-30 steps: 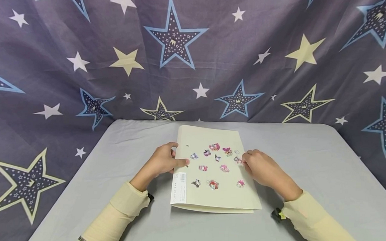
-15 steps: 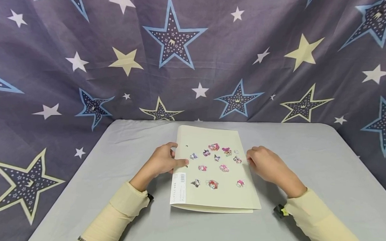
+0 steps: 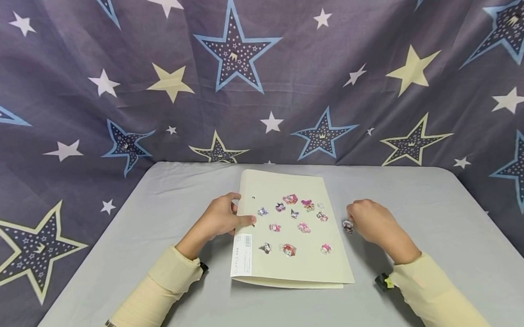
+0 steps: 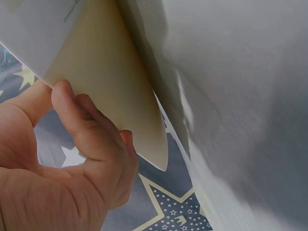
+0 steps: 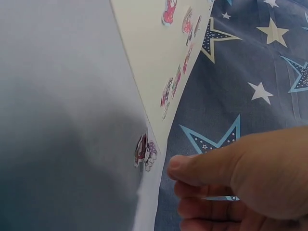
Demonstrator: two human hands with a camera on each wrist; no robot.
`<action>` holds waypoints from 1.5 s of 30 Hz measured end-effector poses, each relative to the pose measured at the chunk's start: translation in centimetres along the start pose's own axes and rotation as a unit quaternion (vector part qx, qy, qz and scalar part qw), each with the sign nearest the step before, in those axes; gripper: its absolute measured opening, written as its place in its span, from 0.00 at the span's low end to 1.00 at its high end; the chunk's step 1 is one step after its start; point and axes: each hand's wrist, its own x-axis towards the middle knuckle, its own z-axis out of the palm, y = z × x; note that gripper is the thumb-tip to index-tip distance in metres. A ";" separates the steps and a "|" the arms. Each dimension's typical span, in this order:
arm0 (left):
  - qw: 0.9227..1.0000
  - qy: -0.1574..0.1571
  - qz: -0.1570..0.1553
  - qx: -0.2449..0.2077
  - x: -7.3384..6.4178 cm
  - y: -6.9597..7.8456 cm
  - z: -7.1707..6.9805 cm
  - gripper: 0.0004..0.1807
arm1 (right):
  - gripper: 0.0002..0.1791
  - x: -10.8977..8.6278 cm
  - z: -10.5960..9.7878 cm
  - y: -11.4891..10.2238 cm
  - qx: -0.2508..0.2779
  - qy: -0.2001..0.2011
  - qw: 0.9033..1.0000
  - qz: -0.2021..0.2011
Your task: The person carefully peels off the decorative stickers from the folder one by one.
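Observation:
My left hand [image 3: 219, 216] grips the left spine edge of a cream clip-file folder [image 3: 270, 183], its thumb lying on the cover. In the left wrist view, the fingers of that hand [image 4: 77, 149] curl at the folder's edge. Several small cartoon stickers [image 3: 304, 228] are spread over the cover. Just right of the folder, more stickers [image 3: 348, 227] lie bunched together on the table. Beside them is my right hand [image 3: 373, 222], fingers curled. The right wrist view shows its thumb tip a little apart from the bunched stickers [image 5: 145, 153], and nothing shows between thumb and fingers.
The table [image 3: 426, 214] has a light grey cloth cover. Behind and beside it hangs a dark curtain [image 3: 291, 96] printed with stars. A white label with a barcode [image 3: 242, 255] sits at the folder's lower left, and the folder's near edge gapes slightly.
My right hand has moved off the folder's right edge to the right, uncovering the bunched stickers. The sticker it touched at that edge now shows fully on the cover. My left hand has stayed put.

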 end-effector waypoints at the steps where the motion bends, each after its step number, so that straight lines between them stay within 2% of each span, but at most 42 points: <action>1: 1.000 0.000 0.000 0.000 0.0 0.0 0.0 0.49 | 0.19 0.0 0.0 0.0 0.002 -0.005 1.000 0.002; 15: 1.000 0.000 -0.001 -0.002 0.0 0.1 0.0 0.49 | 0.17 0.1 -0.6 -1.0 0.023 -0.020 0.999 -0.017; 22: 1.000 0.001 0.001 0.000 0.0 0.1 0.0 0.49 | 0.15 0.2 -0.5 -1.9 0.038 -0.042 0.997 -0.050; 31: 1.000 0.001 0.000 0.001 0.0 0.1 0.0 0.49 | 0.23 0.1 -0.3 -3.0 0.079 -0.080 0.989 -0.095; 45: 1.000 -0.001 0.002 -0.001 -0.1 0.0 0.0 0.49 | 0.16 -0.1 -0.1 -4.4 0.104 -0.106 0.982 -0.113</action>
